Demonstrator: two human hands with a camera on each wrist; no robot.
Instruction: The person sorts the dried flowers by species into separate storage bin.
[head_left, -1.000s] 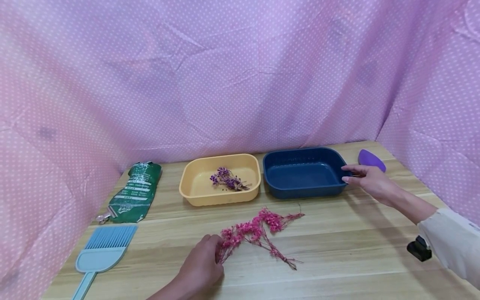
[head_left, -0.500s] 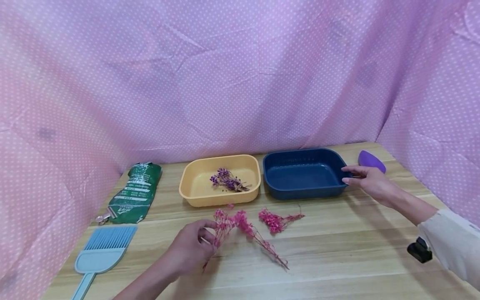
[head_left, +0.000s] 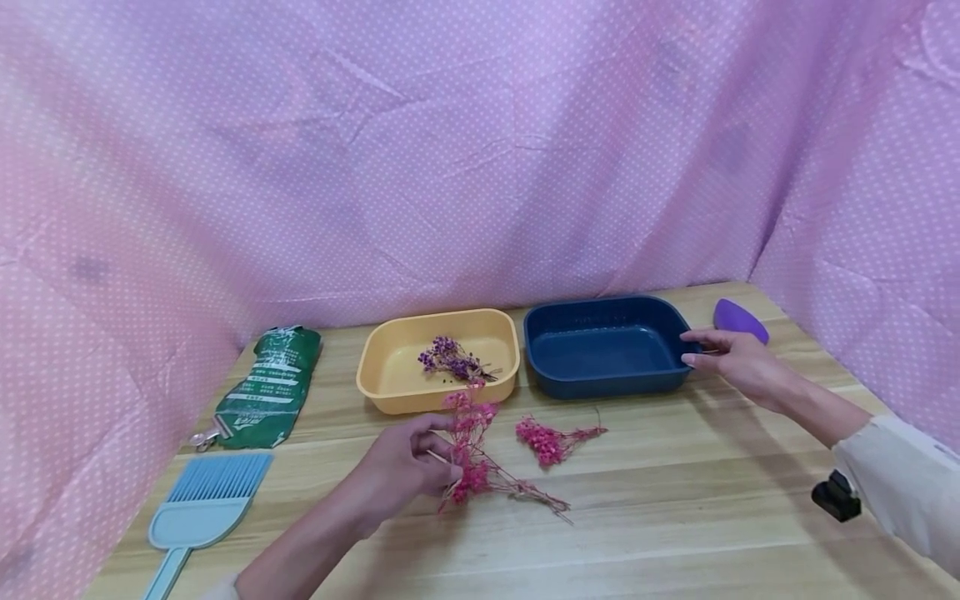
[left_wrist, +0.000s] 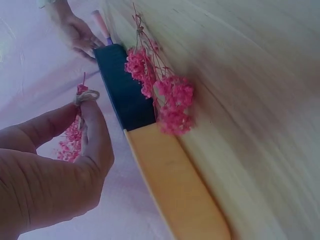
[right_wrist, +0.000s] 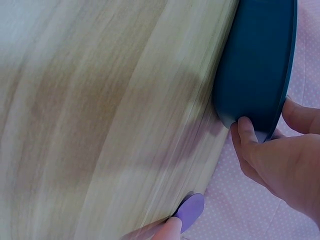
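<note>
My left hand [head_left: 416, 457] pinches the twine-tied stems of a bunch of pink dried flowers [head_left: 468, 433], above the table in front of the yellow basin [head_left: 420, 404]. In the left wrist view, thumb and finger meet at the tie. A second pink bunch [left_wrist: 172, 100] is close by, its stems reaching right; whether it touches the held one I cannot tell. Another pink bunch [head_left: 547, 440] lies on the table. Purple dried flowers [head_left: 453, 358] lie inside the yellow basin. My right hand [right_wrist: 285, 165] holds the right end of the dark blue basin [right_wrist: 255, 60], thumb and fingers at its corner.
A purple spatula-like tool [head_left: 738, 321] lies right of the blue basin. At left are a green bag [head_left: 273, 383] with a metal clip [head_left: 213, 433] and a light-blue hand brush [head_left: 202, 508]. A black object [head_left: 836, 497] is near the right sleeve. Pink dotted cloth [head_left: 480, 167] surrounds the table.
My left hand has lifted pink flowers off the table, away from the bunch left lying, and moved them left, then slightly back right towards the yellow basin. The right hand stays at the blue basin.
</note>
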